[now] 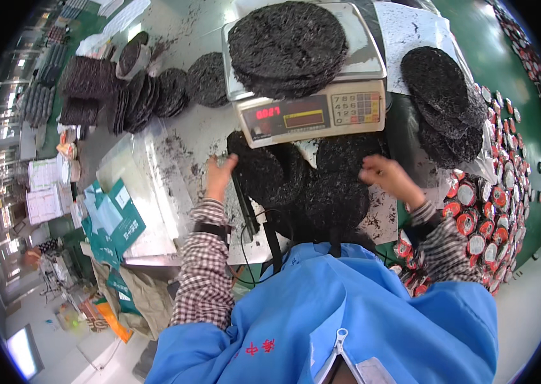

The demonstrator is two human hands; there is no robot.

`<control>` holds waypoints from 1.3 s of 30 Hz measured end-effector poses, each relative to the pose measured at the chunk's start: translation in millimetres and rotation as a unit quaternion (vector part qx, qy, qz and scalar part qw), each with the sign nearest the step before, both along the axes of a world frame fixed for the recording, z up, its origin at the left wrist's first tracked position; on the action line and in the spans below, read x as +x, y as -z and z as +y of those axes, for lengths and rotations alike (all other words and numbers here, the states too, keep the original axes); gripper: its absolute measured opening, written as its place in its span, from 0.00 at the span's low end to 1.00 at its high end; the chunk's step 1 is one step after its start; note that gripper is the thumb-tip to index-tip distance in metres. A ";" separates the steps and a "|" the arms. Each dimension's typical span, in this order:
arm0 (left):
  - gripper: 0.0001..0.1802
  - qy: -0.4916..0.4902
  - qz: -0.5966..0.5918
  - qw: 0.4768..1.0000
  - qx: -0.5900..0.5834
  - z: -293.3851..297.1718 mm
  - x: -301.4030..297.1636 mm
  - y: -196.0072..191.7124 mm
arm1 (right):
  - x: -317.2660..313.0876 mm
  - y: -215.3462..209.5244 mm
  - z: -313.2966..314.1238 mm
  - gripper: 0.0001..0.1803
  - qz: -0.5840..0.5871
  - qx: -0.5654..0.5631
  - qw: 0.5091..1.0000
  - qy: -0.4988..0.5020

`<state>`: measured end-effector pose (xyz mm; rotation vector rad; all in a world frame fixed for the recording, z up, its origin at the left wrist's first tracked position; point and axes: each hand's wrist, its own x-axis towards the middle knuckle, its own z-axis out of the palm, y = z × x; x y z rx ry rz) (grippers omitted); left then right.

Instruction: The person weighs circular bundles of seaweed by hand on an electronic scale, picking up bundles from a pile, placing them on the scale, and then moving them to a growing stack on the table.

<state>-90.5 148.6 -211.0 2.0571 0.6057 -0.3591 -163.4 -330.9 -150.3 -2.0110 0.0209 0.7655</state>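
In front of the scale lie several dark, crinkled round cakes, like dried seaweed (334,198), overlapping near my body. My left hand (219,174) is at their left edge, thumb and fingers apart, a fingertip at the rim of one cake. On the right side, my right hand (390,179) has its fingers curled together beside the rim of another cake; whatever is between them is too small to make out. A thick stack of the same round cakes (288,45) rests on the steel pan of a digital scale (312,118) with a lit red display.
More dark cakes (209,80) stand in a row at the back left, and another pile (443,102) lies on plastic at the right. Green pouches (113,221) lie at the table's left edge. Many red-and-white round packs (475,224) are heaped on the right.
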 end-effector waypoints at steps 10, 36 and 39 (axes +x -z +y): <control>0.67 0.167 -0.157 0.959 0.165 -38.6 1.6 12.6 | -83.1 83.2 69.5 0.63 -0.186 -0.329 0.922 -0.080; 0.14 0.315 -0.157 0.934 0.065 -129.3 -67.9 -193.5 | 9.7 -105.5 120.5 0.14 -0.081 0.239 0.967 0.024; 0.13 0.198 -0.297 0.923 0.142 -130.7 -64.6 -171.4 | 3.4 -94.7 140.4 0.14 -0.154 0.220 0.958 0.102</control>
